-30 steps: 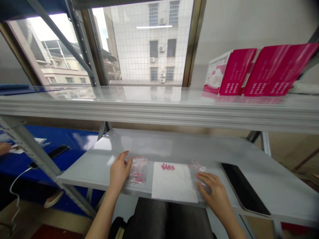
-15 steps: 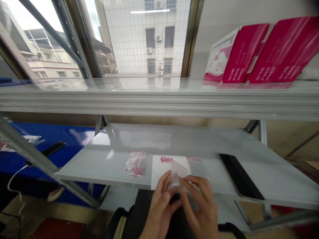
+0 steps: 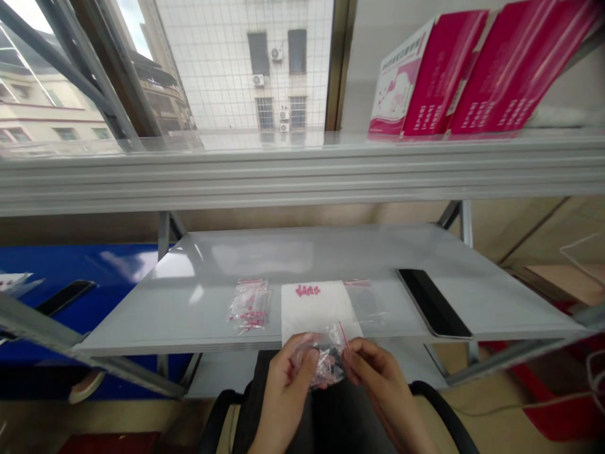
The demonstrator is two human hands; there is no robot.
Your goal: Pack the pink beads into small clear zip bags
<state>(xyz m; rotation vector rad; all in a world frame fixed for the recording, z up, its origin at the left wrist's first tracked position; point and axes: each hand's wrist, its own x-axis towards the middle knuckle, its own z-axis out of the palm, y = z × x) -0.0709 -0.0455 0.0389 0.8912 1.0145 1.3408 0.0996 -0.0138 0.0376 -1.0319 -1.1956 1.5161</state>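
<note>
Together, left hand and right hand pinch a crumpled clear bag, its red strip pointing up

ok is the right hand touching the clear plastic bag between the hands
Touching: the head view shows the right hand pinching the clear plastic bag.

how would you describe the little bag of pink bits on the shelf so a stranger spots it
On the lower grey shelf in front of the person lies a white sheet. The one you want is the small clear plastic bag just left of that sheet, with pink pieces inside; the clear bag right of the sheet shows no pink contents.
</note>
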